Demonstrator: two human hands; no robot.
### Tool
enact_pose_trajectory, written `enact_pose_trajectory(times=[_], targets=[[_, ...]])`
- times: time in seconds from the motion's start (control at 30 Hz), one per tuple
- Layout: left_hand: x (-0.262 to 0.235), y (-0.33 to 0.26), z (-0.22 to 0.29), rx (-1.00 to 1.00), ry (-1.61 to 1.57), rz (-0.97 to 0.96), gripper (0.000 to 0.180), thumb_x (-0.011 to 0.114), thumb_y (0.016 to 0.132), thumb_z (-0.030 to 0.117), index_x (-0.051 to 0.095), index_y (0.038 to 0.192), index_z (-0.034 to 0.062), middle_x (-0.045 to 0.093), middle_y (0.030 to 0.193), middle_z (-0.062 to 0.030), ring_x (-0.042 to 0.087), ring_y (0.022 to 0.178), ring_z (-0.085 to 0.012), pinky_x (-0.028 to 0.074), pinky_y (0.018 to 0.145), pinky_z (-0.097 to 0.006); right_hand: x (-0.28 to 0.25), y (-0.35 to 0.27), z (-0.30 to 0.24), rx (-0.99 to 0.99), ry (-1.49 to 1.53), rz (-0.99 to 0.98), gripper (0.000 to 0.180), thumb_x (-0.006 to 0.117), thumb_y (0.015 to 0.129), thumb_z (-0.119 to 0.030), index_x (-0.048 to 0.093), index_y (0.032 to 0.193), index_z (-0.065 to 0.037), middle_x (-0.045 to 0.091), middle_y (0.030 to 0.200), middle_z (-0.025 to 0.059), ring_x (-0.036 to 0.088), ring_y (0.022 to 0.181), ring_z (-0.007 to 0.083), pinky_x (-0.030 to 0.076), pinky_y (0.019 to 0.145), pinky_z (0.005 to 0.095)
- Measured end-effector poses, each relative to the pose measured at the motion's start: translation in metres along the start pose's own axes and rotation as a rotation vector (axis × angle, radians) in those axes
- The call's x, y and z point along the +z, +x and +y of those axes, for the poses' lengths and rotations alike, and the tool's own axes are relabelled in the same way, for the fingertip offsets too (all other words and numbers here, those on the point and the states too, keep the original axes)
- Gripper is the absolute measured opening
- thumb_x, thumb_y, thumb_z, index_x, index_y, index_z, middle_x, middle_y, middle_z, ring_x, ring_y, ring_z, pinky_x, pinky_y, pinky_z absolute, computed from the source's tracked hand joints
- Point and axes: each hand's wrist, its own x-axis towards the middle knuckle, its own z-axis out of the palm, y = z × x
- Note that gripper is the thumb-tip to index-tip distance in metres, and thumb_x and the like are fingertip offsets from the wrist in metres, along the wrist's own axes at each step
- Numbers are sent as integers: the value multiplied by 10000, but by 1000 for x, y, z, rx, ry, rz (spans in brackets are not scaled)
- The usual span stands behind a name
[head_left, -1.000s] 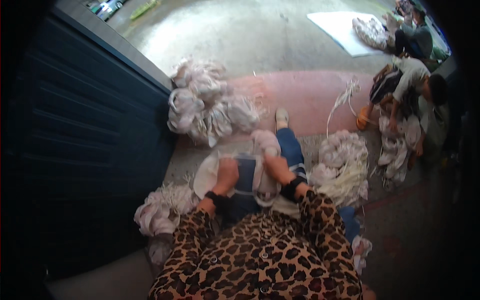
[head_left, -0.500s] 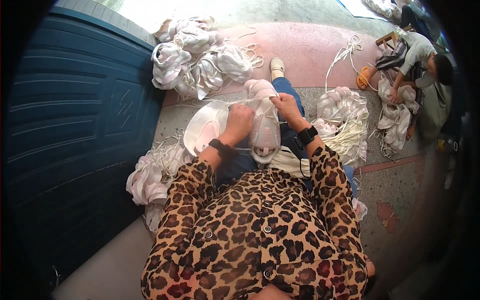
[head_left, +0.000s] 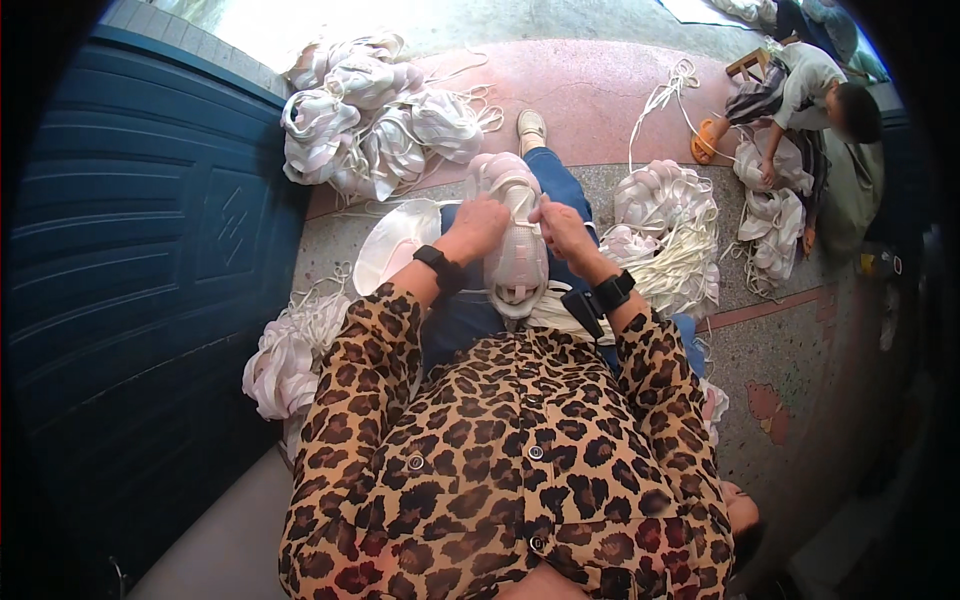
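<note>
A white and pale pink shoe upper lies over my lap, toe pointing away from me. Across its front runs a white shoelace. My left hand is closed at the upper's left edge, its fingertips partly hidden, gripping the lace. On the opposite edge my right hand pinches the lace between thumb and fingers. Beside my left wrist rests another white piece with a pink inside. A bundle of cream laces lies on my lap under the right wrist.
Heaped shoe uppers lie at the far left, with more uppers by my left side. To the right sits a pile of uppers and laces. A co-worker bends over further uppers. A blue door stands left.
Both hands have shifted around the upper, and the stretch of lace held taut between them is now less visible. The whole view has moved slightly. The co-worker still bends over the uppers.
</note>
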Motion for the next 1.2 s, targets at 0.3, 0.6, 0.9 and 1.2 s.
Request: enact_pose_trajectory(times=[0.3,0.6,0.9,1.2], targets=[[29,-36,19,6,60,509,69,640,684,163,675,696,105,650,712,-150,651,678,-313,512,606,-436,-8,27,51,-997,-1104,-243,391,518,833,-60,677,1188,-104,648,840,174,615,781,378,473,698,495],[8,-59,19,-241,-178,-60,232,659,773,228,774,928,100,733,925,-155,695,952,-350,522,769,-536,0,97,111,-314,-507,-167,430,641,893,-323,610,634,20,588,603,-7,508,581,75,383,495,288],[10,-37,17,-477,-160,-382,331,650,810,330,757,1071,158,744,1038,-104,700,1003,-313,520,825,-525,50,34,75,-512,-1166,-22,279,614,863,-234,703,774,15,653,709,119,605,699,242,480,606,402],[-34,-71,11,-51,-237,-138,271,586,823,164,686,998,-17,681,1056,-228,660,995,-417,535,839,-547,71,6,74,-571,-1446,159,189,539,910,-167,693,909,-58,720,839,171,718,809,367,565,666,470]])
